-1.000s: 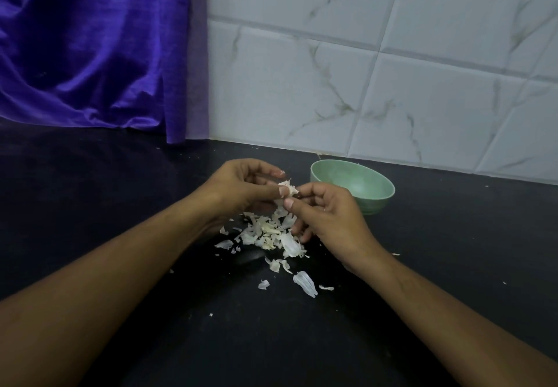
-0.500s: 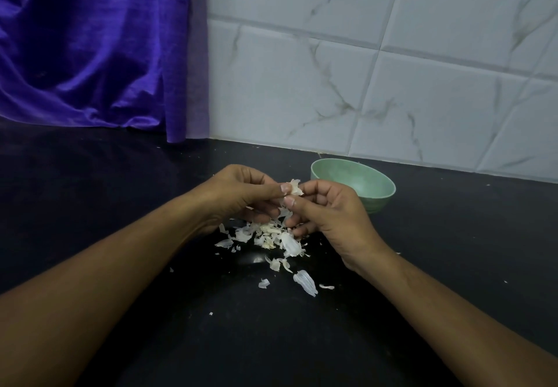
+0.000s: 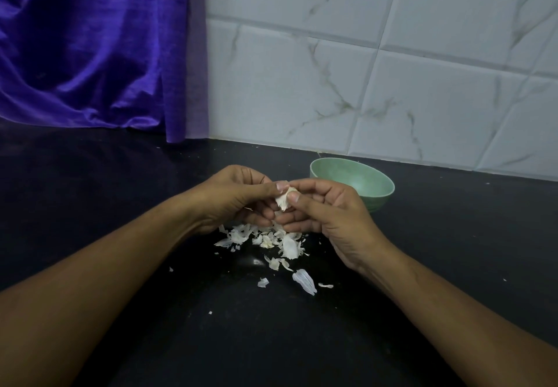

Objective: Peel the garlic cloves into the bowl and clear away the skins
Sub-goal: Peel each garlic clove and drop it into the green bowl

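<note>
A pale garlic clove (image 3: 283,200) with loose papery skin sits between both my hands, above the black counter. My left hand (image 3: 235,198) pinches it from the left with thumb and fingers. My right hand (image 3: 326,211) pinches it from the right, thumb on top. Under the hands lies a pile of white garlic skins (image 3: 271,240), with stray flakes (image 3: 304,281) nearer to me. A small green bowl (image 3: 362,181) stands just behind my right hand; what it holds is hidden.
The black counter (image 3: 120,205) runs back to a white marble-patterned tiled wall (image 3: 362,84). A purple curtain (image 3: 90,48) hangs at the back left, its hem touching the counter.
Both hands have closed in tighter around the clove and turned it a little. The skin now hangs down between the thumbs. The bowl and the pile have not moved.
</note>
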